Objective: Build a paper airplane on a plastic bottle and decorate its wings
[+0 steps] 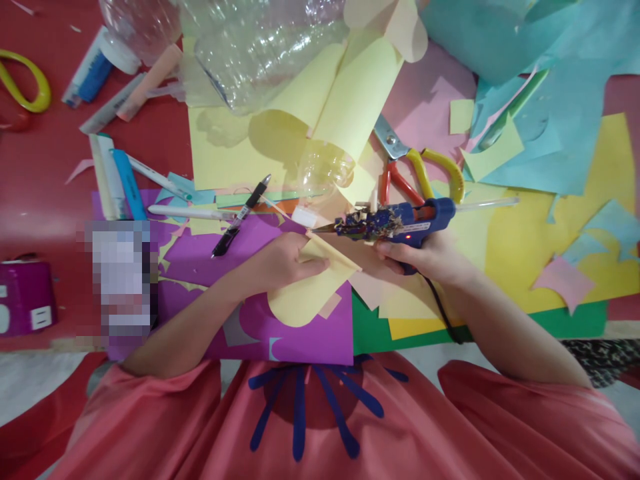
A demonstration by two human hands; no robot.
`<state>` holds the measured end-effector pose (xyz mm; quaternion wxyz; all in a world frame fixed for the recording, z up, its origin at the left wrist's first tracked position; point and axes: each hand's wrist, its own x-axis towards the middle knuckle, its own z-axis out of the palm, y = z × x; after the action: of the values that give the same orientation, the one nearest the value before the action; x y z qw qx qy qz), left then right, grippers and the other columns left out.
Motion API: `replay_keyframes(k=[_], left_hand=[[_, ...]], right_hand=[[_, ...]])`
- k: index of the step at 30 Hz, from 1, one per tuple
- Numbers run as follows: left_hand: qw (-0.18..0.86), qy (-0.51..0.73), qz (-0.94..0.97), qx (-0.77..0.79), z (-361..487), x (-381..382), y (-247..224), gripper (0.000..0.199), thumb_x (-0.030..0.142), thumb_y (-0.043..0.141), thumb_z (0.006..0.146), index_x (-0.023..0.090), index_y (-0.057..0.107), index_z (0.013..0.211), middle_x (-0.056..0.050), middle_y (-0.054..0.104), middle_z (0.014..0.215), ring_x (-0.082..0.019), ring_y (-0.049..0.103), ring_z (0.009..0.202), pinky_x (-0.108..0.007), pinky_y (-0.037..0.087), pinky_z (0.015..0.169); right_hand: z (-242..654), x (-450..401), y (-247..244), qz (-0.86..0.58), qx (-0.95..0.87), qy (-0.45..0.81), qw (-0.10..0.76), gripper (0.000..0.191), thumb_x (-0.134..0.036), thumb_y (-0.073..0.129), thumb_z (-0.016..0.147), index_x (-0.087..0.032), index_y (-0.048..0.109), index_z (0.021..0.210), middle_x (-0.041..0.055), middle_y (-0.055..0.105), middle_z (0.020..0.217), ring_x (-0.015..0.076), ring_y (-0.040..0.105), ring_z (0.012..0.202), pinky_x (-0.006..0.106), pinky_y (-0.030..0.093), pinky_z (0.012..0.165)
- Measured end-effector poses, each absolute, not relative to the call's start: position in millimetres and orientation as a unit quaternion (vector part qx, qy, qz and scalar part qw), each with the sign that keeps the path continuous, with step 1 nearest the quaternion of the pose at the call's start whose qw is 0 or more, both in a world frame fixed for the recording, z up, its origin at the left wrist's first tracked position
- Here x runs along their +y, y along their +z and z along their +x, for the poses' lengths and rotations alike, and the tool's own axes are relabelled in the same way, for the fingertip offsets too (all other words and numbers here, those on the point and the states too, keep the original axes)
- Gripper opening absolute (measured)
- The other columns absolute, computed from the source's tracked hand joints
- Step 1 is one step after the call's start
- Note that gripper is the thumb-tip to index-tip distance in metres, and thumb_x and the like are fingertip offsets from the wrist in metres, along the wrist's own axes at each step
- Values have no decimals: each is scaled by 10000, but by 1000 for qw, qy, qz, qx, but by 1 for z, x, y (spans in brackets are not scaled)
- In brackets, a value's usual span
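Note:
My left hand (287,263) pinches a pale yellow paper piece (300,297) with one rounded end, thumb on top. My right hand (430,257) is wrapped round the handle of a blue hot glue gun (410,223), its small red light lit and a clear glue stick poking out at the back. The gun's nozzle points left, at the upper edge of the yellow paper; whether it touches cannot be made out. Dried glue and scraps cling to the front of the gun. Just beyond lies a pale yellow paper roll (357,100) with a clear plastic bottle end (325,170) at its near side.
Scissors (400,150) with red and yellow handles lie behind the glue gun. A black pen (243,217) rests on purple paper (200,257). Markers (130,183) and clear plastic bottles (240,53) are at the left and back. Coloured paper scraps (563,280) spread right. The gun's cord (443,310) hangs toward me.

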<state>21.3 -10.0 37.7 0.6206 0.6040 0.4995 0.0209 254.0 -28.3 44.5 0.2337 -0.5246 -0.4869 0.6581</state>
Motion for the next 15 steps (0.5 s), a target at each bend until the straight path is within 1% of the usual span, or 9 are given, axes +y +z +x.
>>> replay_keyframes(k=[2,4,10,15], left_hand=[[624,3,607,491,21,-10,37,351,458,574,736,157,706,861,-47,699,736,-238,685,824,-281,529,654],[625,-9,611,486,21,-9,37,347,457,562,753,161,702,864,-51,698,751,-246,682,874,-289,533,684],[631,-4,607,483,22,-8,39,306,423,567,760,170,706,863,-53,697,748,-262,678,942,-302,543,730],[632,18,610,478,21,-9,36,286,415,597,756,170,700,861,-57,711,802,-267,665,1012,-306,554,775]], right_hand=[[255,-28,44,-524,-491,657,231,453,-506,748,714,-193,479,528,-32,456,402,64,388,358,208,348,338],[255,-29,43,-525,-492,655,231,450,-505,743,721,-194,478,531,-32,447,400,65,383,357,210,352,337],[256,-29,42,-531,-490,652,231,451,-521,753,711,-195,490,545,-31,463,406,68,392,357,216,360,343],[255,-29,43,-533,-490,650,231,448,-512,752,700,-194,483,534,-37,449,394,65,383,351,213,353,340]])
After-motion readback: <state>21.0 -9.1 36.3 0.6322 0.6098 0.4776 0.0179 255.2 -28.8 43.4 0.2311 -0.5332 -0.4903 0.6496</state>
